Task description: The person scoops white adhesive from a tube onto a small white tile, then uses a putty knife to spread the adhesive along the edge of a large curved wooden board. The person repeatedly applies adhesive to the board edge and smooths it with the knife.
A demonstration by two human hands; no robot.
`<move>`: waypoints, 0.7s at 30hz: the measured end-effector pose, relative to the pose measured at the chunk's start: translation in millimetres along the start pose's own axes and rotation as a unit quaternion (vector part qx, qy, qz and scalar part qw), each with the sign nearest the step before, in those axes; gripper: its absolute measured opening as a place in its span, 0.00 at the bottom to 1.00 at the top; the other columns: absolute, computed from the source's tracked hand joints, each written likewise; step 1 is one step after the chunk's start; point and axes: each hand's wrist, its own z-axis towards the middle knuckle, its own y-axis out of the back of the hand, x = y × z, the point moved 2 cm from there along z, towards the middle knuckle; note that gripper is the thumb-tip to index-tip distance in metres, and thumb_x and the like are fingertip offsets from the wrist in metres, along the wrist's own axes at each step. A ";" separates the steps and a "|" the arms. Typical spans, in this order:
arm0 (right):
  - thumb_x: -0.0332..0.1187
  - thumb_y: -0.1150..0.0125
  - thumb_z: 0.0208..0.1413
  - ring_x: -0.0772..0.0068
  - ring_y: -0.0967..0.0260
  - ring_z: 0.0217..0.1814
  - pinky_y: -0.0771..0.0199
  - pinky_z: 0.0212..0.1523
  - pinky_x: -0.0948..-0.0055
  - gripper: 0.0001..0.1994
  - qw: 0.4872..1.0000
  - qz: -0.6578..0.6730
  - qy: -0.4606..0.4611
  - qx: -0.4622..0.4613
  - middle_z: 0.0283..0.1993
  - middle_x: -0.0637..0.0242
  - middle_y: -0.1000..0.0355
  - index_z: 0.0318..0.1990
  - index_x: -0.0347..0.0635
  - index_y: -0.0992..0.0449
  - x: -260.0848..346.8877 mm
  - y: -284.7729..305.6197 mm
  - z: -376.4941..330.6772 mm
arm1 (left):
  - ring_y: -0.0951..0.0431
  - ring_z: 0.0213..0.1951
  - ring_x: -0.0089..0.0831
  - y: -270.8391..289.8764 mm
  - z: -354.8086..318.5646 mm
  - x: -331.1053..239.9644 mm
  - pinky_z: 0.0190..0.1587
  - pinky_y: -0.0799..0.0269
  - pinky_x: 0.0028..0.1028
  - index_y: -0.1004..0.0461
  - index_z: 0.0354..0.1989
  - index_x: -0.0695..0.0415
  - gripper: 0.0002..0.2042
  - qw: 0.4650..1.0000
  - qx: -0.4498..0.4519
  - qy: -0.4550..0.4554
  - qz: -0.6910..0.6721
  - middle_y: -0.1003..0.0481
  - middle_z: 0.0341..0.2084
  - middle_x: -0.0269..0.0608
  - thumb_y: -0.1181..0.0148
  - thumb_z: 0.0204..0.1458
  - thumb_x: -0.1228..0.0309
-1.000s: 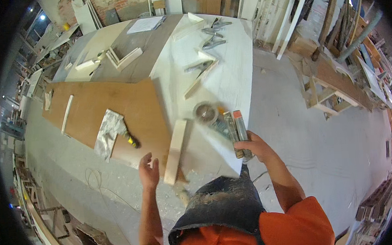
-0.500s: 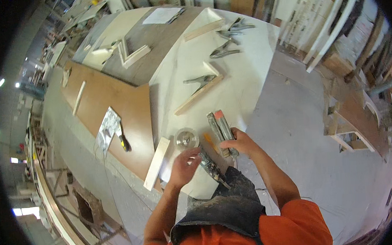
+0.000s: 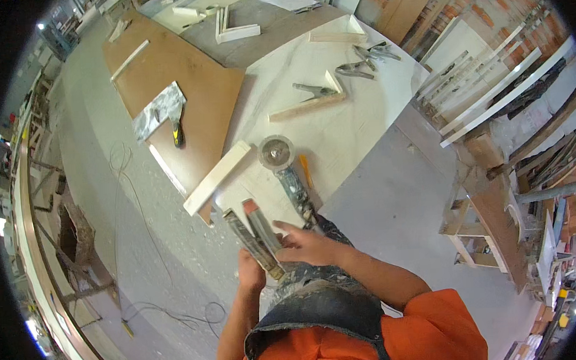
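Observation:
Two long slim tubes lie side by side between my hands, in front of my apron. One is a grey tube with a red end; the other is a grimy tube. My left hand is closed around the lower part of the grimy tube, its fingers partly hidden behind it. From the other side my right hand grips the grey one. Just beyond my right hand, an angle grinder rests on the pale marbled panel, its round disc pointing away from me.
A yellow strip lies right of the grinder. A pale wooden block crosses the near edge of a brown board, which carries a putty knife. Farther back are an L-shaped wooden piece with a clamp and more spring clamps.
My right hand has brought the tubes left and nearer to my body. My left hand has come away from the grinder and closed on the tubes. The view has shifted.

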 end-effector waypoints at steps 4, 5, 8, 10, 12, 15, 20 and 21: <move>0.38 0.35 0.61 0.67 0.26 0.53 0.27 0.55 0.67 0.33 0.982 -0.066 -0.012 -0.179 0.53 0.55 0.24 0.69 0.32 0.39 -74.5 55.0 -33.9 | 0.16 0.41 0.50 40.9 -36.7 19.1 0.44 0.18 0.42 0.27 0.52 0.68 0.19 0.994 -0.086 0.029 -0.054 0.20 0.42 0.58 0.51 0.62 0.63; 0.40 0.34 0.59 0.67 0.24 0.50 0.26 0.52 0.67 0.31 0.968 -0.096 -0.022 -0.230 0.49 0.55 0.22 0.64 0.30 0.34 -76.8 66.5 -44.0 | 0.16 0.41 0.49 49.7 -46.1 19.5 0.43 0.18 0.42 0.27 0.51 0.67 0.19 0.993 -0.104 0.021 -0.052 0.19 0.41 0.57 0.50 0.62 0.63; 0.42 0.33 0.57 0.66 0.22 0.47 0.24 0.49 0.66 0.29 0.931 -0.130 -0.042 -0.337 0.45 0.55 0.19 0.59 0.30 0.28 -97.1 117.2 -52.9 | 0.16 0.41 0.46 69.1 -61.9 21.6 0.42 0.19 0.41 0.27 0.51 0.66 0.18 0.987 -0.157 -0.010 -0.046 0.20 0.41 0.56 0.49 0.62 0.63; 0.42 0.34 0.56 0.64 0.22 0.48 0.24 0.50 0.65 0.27 0.914 -0.158 -0.049 -0.370 0.45 0.55 0.19 0.59 0.33 0.27 -101.3 148.4 -44.6 | 0.17 0.41 0.46 68.6 -67.3 20.6 0.43 0.19 0.41 0.28 0.51 0.66 0.18 0.982 -0.180 -0.019 -0.050 0.20 0.41 0.56 0.48 0.61 0.63; 0.40 0.35 0.56 0.61 0.21 0.50 0.24 0.51 0.64 0.25 0.902 -0.203 -0.049 -0.378 0.47 0.54 0.19 0.58 0.35 0.26 -85.2 187.0 -22.4 | 0.17 0.41 0.47 57.6 -74.2 8.6 0.43 0.19 0.41 0.28 0.51 0.66 0.19 0.979 -0.195 -0.018 -0.055 0.20 0.42 0.56 0.47 0.61 0.62; 0.37 0.37 0.56 0.56 0.22 0.52 0.25 0.52 0.61 0.20 0.879 -0.209 0.038 -0.427 0.49 0.53 0.20 0.54 0.38 0.23 -76.1 248.8 17.0 | 0.17 0.40 0.47 45.0 -64.9 9.9 0.43 0.19 0.41 0.28 0.52 0.65 0.20 0.976 -0.208 -0.020 -0.061 0.20 0.41 0.55 0.47 0.61 0.61; 0.34 0.41 0.58 0.53 0.23 0.50 0.25 0.53 0.60 0.14 0.802 -0.359 0.109 -0.465 0.49 0.53 0.21 0.49 0.39 0.21 0.1 349.6 84.7 | 0.17 0.40 0.45 -4.7 -26.5 -18.0 0.43 0.19 0.41 0.29 0.53 0.65 0.22 0.978 -0.198 -0.066 0.020 0.20 0.41 0.55 0.41 0.59 0.59; 0.33 0.41 0.57 0.51 0.24 0.50 0.25 0.52 0.59 0.13 0.773 -0.392 0.143 -0.477 0.48 0.53 0.22 0.48 0.40 0.21 17.0 366.6 99.8 | 0.17 0.41 0.40 -28.2 -16.1 -36.7 0.43 0.19 0.38 0.27 0.51 0.66 0.19 0.977 -0.207 -0.044 0.029 0.20 0.40 0.52 0.38 0.59 0.62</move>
